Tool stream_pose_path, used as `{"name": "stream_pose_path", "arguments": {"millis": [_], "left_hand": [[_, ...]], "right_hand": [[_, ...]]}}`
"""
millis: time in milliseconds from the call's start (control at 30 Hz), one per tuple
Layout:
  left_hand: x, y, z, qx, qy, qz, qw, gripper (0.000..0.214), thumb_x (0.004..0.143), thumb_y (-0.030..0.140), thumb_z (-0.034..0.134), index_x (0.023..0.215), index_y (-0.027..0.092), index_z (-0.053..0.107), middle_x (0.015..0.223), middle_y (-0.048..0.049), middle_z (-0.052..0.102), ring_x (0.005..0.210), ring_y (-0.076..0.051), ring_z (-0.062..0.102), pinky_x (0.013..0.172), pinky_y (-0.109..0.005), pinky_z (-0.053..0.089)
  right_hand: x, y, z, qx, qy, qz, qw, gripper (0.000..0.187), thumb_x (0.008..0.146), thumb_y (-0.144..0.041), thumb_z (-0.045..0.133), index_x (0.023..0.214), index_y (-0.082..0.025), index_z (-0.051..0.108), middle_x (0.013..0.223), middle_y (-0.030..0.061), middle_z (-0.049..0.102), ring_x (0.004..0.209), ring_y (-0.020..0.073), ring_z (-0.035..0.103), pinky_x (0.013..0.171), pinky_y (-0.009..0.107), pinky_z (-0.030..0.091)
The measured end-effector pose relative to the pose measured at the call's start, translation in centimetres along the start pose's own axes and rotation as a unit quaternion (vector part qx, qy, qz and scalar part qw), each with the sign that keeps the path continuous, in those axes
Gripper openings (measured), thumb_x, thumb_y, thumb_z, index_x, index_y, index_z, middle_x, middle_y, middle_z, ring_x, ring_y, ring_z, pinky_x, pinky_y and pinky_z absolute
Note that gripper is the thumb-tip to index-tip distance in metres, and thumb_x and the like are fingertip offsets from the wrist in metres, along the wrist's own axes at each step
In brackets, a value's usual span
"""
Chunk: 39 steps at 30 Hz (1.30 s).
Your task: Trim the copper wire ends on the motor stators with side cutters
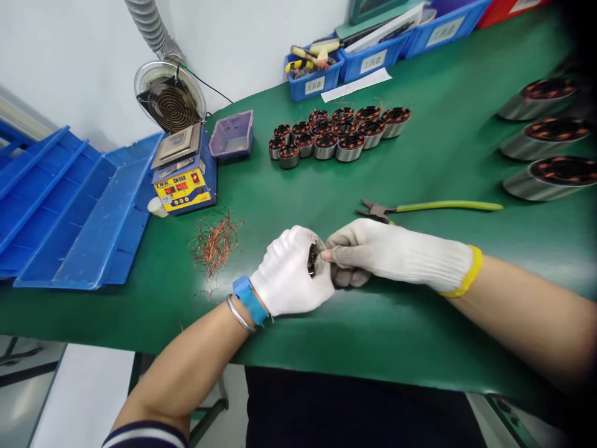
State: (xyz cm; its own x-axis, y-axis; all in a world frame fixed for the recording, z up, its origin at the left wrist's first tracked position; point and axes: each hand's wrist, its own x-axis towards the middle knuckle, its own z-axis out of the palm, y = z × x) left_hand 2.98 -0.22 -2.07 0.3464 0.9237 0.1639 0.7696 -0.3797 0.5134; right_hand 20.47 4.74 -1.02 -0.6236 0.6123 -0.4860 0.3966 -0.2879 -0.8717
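Note:
My left hand (293, 274), in a white glove, is closed around a motor stator (312, 260); only a dark sliver of it shows between the fingers. Against it my right hand (357, 252), gloved with a yellow cuff, is pinched shut, the thumb tip bare through the glove. What that pinch holds is hidden. Just beyond the right hand lie cutting pliers (438, 205) with long green handles, jaws pointing left. A tangle of copper wire clippings (217, 244) lies left of my left hand.
Several finished-looking stators (325, 146) stand grouped at the back; more stators (543, 140) line the right side. A yellow-blue solder pot unit (184, 190), a purple tray (232, 135), a fume fan (172, 102) and blue bins (88, 230) occupy the left. Tool boxes (314, 86) sit along the wall.

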Motion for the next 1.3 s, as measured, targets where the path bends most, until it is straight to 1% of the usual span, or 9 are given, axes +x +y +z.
{"name": "stream_pose_path", "arguments": {"millis": [300,433,633,800,1000,1100,1167,1233,1300], "left_hand": [[0.2,-1.4,-1.2,-0.242,-0.058,-0.023,0.968,0.081,0.063,0.041,0.076,0.131,0.016,0.04,0.134,-0.0184,0.053,0.123,-0.033,0.054,0.107,-0.05,0.044],[0.8,-2.5,-2.4,-0.452,-0.037,-0.144,0.88,0.059,0.085,0.062,0.054,0.124,0.018,0.047,0.122,-0.0147,0.061,0.106,-0.025,0.065,0.081,-0.037,0.058],[0.7,-1.8,-3.4,-0.466,-0.257,-0.216,0.819,0.048,0.081,0.055,0.066,0.105,0.014,0.057,0.078,-0.0051,0.064,0.049,-0.013,0.063,0.035,-0.017,0.041],[0.2,-0.7,-3.3,-0.507,-0.105,-0.115,0.848,0.055,0.072,0.029,0.076,0.119,0.022,0.05,0.102,-0.0064,0.066,0.069,-0.015,0.07,0.056,-0.026,0.057],[-1.7,1.7,-3.4,-0.212,0.15,0.212,0.942,0.026,0.073,0.022,0.073,0.063,0.019,0.049,0.114,-0.0068,0.067,0.103,-0.022,0.066,0.087,-0.036,0.057],[-1.6,1.6,-3.0,-0.241,0.228,0.095,0.939,0.035,0.079,0.037,0.07,0.063,0.018,0.047,0.112,-0.0083,0.068,0.092,-0.021,0.069,0.077,-0.035,0.059],[-0.9,0.9,-2.8,-0.389,0.081,-0.112,0.911,0.045,0.085,0.062,0.055,0.078,0.018,0.056,0.106,-0.012,0.069,0.076,-0.021,0.071,0.062,-0.034,0.059],[-0.1,0.0,-2.7,-0.513,-0.166,-0.254,0.803,0.064,0.085,0.076,0.038,0.092,0.015,0.059,0.088,-0.0128,0.07,0.055,-0.02,0.067,0.045,-0.03,0.054],[0.4,-0.6,-2.9,-0.573,-0.286,-0.282,0.715,0.062,0.083,0.072,0.045,0.1,0.013,0.058,0.074,-0.0088,0.068,0.045,-0.019,0.063,0.036,-0.026,0.048]], "right_hand": [[-0.5,1.3,0.8,-0.053,0.077,-0.075,0.993,0.03,0.081,-0.041,0.062,0.062,-0.018,0.058,0.056,0.0025,0.063,0.05,0.0117,0.055,0.048,0.022,0.044],[-1.1,1.2,1.1,-0.074,0.107,-0.114,0.985,0.03,0.085,-0.04,0.054,0.068,-0.017,0.061,0.06,0.0027,0.063,0.051,0.0113,0.054,0.047,0.022,0.041],[-2.0,1.1,1.0,-0.026,0.104,-0.129,0.986,0.035,0.082,-0.048,0.059,0.069,-0.016,0.062,0.06,0.0031,0.062,0.048,0.0102,0.051,0.046,0.022,0.041],[-2.2,0.7,1.1,0.103,0.103,-0.11,0.983,0.039,0.069,-0.052,0.073,0.068,-0.015,0.062,0.059,0.0036,0.063,0.044,0.0094,0.05,0.042,0.022,0.04],[-2.6,0.4,1.3,0.171,0.09,-0.136,0.972,0.046,0.062,-0.056,0.08,0.067,-0.015,0.06,0.053,0.0008,0.058,0.04,0.0085,0.047,0.039,0.021,0.038],[-3.1,0.5,1.3,0.108,0.091,-0.161,0.977,0.045,0.068,-0.058,0.075,0.064,-0.016,0.06,0.053,0.0022,0.057,0.041,0.0098,0.048,0.039,0.022,0.038],[-3.3,0.7,1.2,0.049,0.107,-0.172,0.978,0.044,0.073,-0.057,0.069,0.061,-0.016,0.059,0.054,0.0032,0.058,0.044,0.0104,0.048,0.041,0.023,0.039],[-3.3,0.9,1.1,-0.011,0.138,-0.179,0.974,0.042,0.077,-0.055,0.065,0.06,-0.017,0.059,0.055,0.0032,0.058,0.046,0.0105,0.048,0.043,0.023,0.038],[-3.3,1.0,0.9,-0.038,0.164,-0.179,0.969,0.04,0.078,-0.053,0.064,0.059,-0.017,0.059,0.054,0.0026,0.057,0.046,0.0104,0.047,0.043,0.023,0.037]]}}
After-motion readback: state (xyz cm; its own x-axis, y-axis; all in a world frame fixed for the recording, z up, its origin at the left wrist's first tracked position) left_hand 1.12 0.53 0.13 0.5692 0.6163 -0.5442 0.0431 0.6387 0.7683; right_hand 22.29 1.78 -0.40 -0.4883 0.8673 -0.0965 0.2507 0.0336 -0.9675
